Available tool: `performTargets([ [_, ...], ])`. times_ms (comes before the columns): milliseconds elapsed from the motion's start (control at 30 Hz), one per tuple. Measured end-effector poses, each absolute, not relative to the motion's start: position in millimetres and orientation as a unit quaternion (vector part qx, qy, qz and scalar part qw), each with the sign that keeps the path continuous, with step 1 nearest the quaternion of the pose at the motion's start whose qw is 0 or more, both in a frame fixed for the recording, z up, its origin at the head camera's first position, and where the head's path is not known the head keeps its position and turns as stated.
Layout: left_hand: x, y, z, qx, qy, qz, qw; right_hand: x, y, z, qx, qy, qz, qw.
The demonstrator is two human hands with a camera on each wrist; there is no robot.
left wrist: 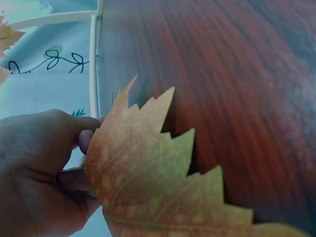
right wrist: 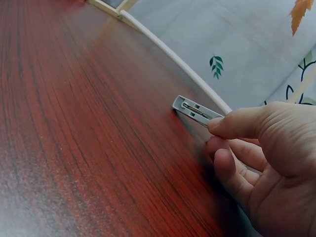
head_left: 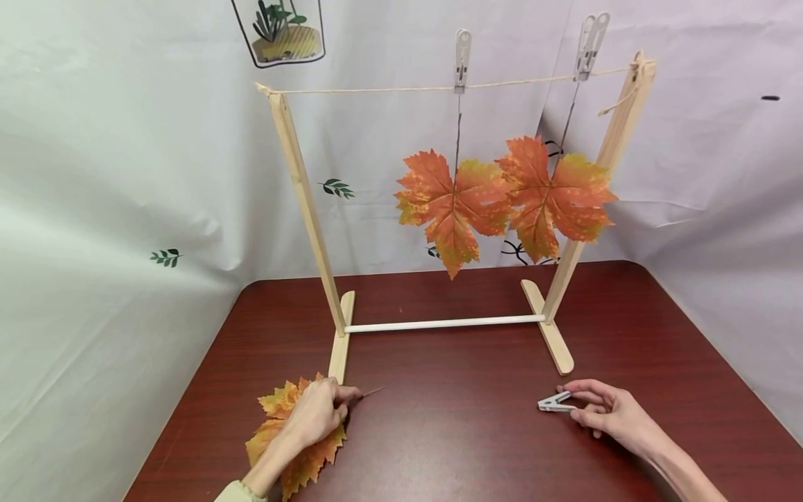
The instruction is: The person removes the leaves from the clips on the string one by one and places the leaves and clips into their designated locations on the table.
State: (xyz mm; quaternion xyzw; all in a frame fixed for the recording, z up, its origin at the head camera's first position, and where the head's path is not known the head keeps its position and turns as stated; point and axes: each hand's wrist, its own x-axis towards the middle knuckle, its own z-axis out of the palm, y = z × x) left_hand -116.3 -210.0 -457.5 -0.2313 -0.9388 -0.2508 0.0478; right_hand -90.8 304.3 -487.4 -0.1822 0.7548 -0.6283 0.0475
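My left hand pinches the thin stem of an orange-yellow artificial maple leaf at the table's front left. Part of that leaf lies hidden under the hand; its jagged edge fills the middle of the left wrist view. At the front right, my right hand holds a grey-white clothespin between thumb and fingers, just over the table. Two similar leaves, one in the middle and one to the right, hang by their stems from clothespins on a string.
The string spans two wooden posts of a stand with flat feet and a white crossbar. It stands on a dark red wooden table. Behind hangs pale cloth with printed plants.
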Motion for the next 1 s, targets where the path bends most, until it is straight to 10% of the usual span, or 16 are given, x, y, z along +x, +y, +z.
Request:
performTargets([
  [1000, -113.6, -209.9, -458.5, -0.212, -0.943, -0.254, 0.044, -90.5, 303.6, -487.9, -0.19, 0.765, -0.614, 0.041],
])
